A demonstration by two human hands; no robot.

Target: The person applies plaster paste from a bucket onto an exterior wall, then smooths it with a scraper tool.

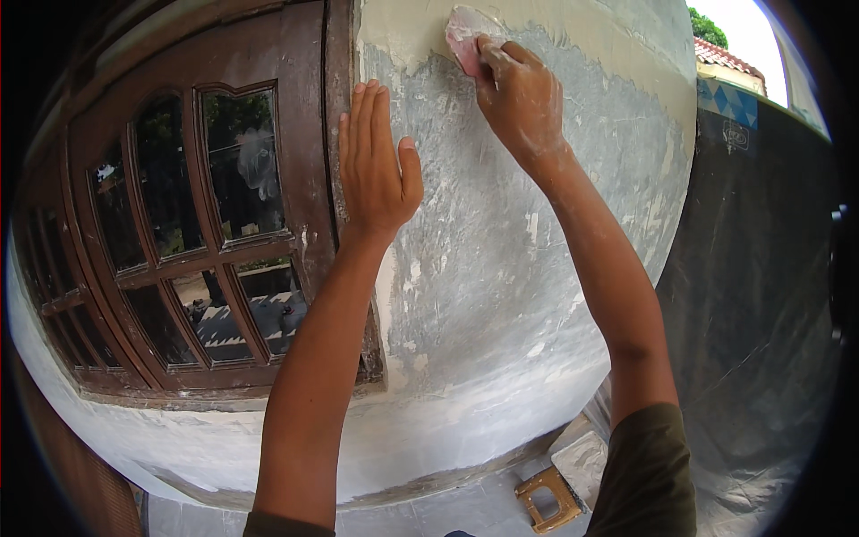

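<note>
My right hand (523, 94), dusted with white, grips a flat pinkish putty scraper (463, 38) smeared with white paste. Its blade lies against the upper wall, where cream putty (582, 40) borders the bare grey plaster (474, 224). Lower and to the left, my left hand (376, 166) rests flat with its fingers stretched upward, beside the edge of the brown wooden window frame (338, 54). Nothing is in that hand.
A wooden window with several glass panes (242, 166) fills the left side. Dark sheeting (752, 295) hangs at the right. Below, a yellowish-brown stool (548, 501) stands on grey floor tiles (429, 515) near a whitish, stained board or sheet (583, 456).
</note>
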